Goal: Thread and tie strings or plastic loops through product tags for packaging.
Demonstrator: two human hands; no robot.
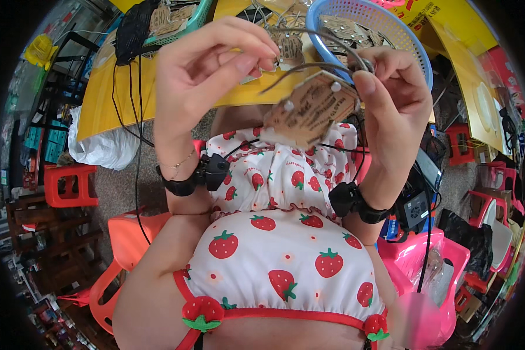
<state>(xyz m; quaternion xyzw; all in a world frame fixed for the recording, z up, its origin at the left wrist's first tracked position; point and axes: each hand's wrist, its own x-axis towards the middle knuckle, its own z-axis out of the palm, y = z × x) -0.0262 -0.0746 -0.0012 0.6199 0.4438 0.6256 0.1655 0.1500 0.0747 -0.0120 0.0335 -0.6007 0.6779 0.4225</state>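
Both my hands are raised over the near edge of the yellow table. My right hand (pixel 394 81) pinches a dark grey-brown cord (pixel 326 65) between thumb and fingers, and its loops curve out toward the left. Below the cord hangs a brown printed cardboard tag (pixel 312 111) with white round studs, tilted and slightly blurred. My left hand (pixel 213 67) is closed in a pinch near the cord's upper arc; a tiny piece shows at its fingertips, too small to name. Behind, between the hands, more brown tags (pixel 290 49) lie on the table.
A blue plastic basket (pixel 421 49) with tags stands at the table's right, and a green basket (pixel 201 17) with more at the left. Black cables (pixel 139 111) hang over the yellow table (pixel 119 96). A white plastic bag (pixel 102 143) and red stool (pixel 70 184) are left.
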